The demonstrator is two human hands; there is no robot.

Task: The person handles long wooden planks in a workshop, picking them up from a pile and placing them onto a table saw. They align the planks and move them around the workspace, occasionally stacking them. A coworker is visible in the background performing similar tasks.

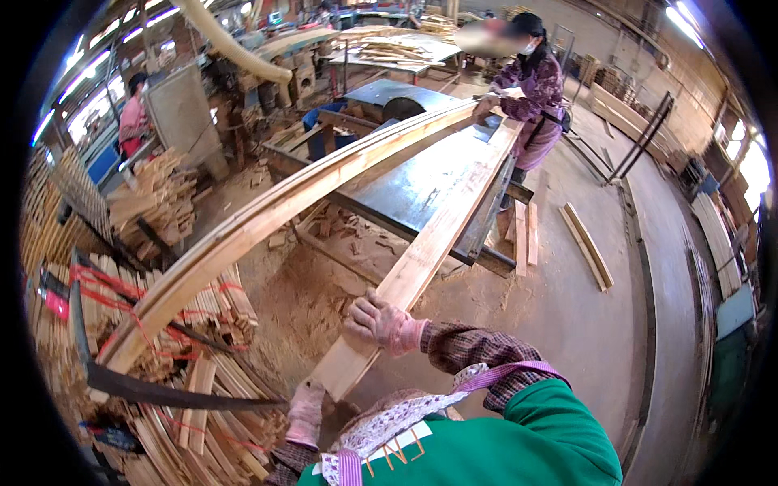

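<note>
A long pale wooden plank point(442, 231) slants from my body across the metal machine table point(397, 192) toward a co-worker. My gloved left hand point(306, 413) grips its near end, the fingers partly hidden. Further up, my gloved right hand point(379, 322) is closed over the plank, its fingers curled across the left edge. To the left, several long boards point(271, 212) run together from a dark metal rack point(162, 387) to the far end of the table. There the co-worker's hands point(489, 104) touch the boards.
The co-worker point(531, 101) stands at the table's far right corner. Bundled wood strips point(235, 421) lie at lower left, beside sawdust point(296, 304) and offcuts. Two short boards point(587, 245) rest on the floor at right. A pale hose point(231, 44) hangs overhead.
</note>
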